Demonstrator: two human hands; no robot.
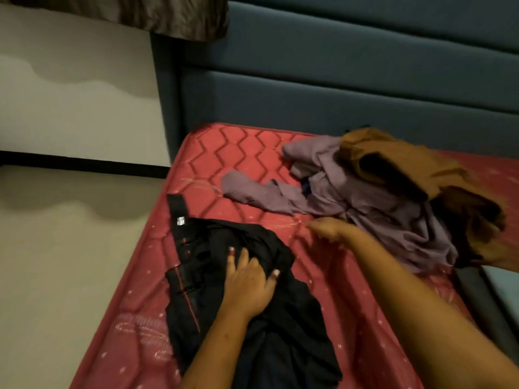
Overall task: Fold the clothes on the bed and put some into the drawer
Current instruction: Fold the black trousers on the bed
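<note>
So, flattening black garment (196,279) lower centre with spread left hand (247,282); can't tell blurry right hand (328,229) grip; needs smoothing before folding.

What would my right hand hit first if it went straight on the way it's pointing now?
Probably the loose purple sleeve lying across the red mattress. The right hand points up and left, with only bare mattress in between. The hand is blurred, so depth is uncertain.
</note>
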